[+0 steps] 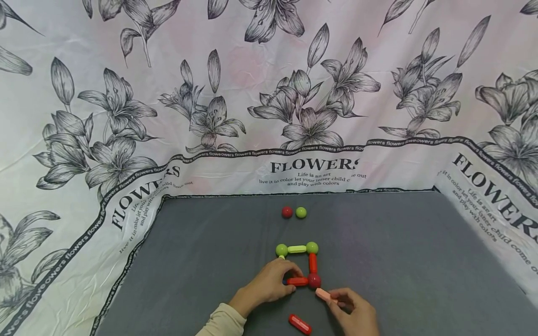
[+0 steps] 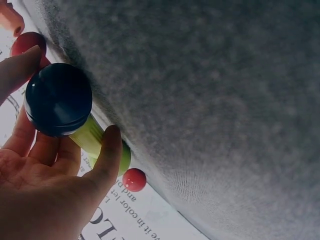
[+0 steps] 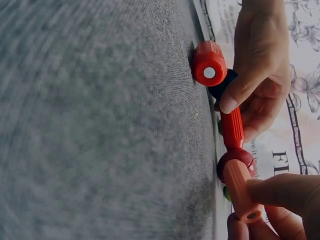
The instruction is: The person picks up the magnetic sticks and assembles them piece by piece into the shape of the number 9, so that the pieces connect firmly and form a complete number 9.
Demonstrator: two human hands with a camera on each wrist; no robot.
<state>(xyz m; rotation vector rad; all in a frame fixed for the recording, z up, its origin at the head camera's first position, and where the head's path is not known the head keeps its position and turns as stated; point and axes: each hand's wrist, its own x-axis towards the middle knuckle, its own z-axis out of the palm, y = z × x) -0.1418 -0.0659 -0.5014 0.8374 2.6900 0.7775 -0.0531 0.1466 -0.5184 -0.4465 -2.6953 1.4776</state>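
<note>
My left hand [image 1: 271, 281] grips the near-left corner of a four-sided frame of balls and magnetic rods. Its fingers curl about a dark blue ball [image 2: 59, 99], and the thumb touches the red rod [image 3: 231, 127] beside it. That rod runs to a dark red ball [image 1: 314, 280]. Another red rod [image 1: 313, 263] and a light green rod [image 1: 296, 249] link the far green balls [image 1: 312, 248]. The left side is mostly hidden by the hand. Between thumb and fingers, my right hand [image 1: 356, 313] pinches a peach rod [image 1: 323, 294], its tip close to the dark red ball; contact is unclear.
Nearest me lies a loose red rod [image 1: 300, 324] on the grey cloth [image 1: 201, 252]. A red ball [image 1: 287, 212] and a green ball [image 1: 300, 213] sit side by side farther back. Flower-printed fabric [image 1: 235, 172] hangs around the far and side edges.
</note>
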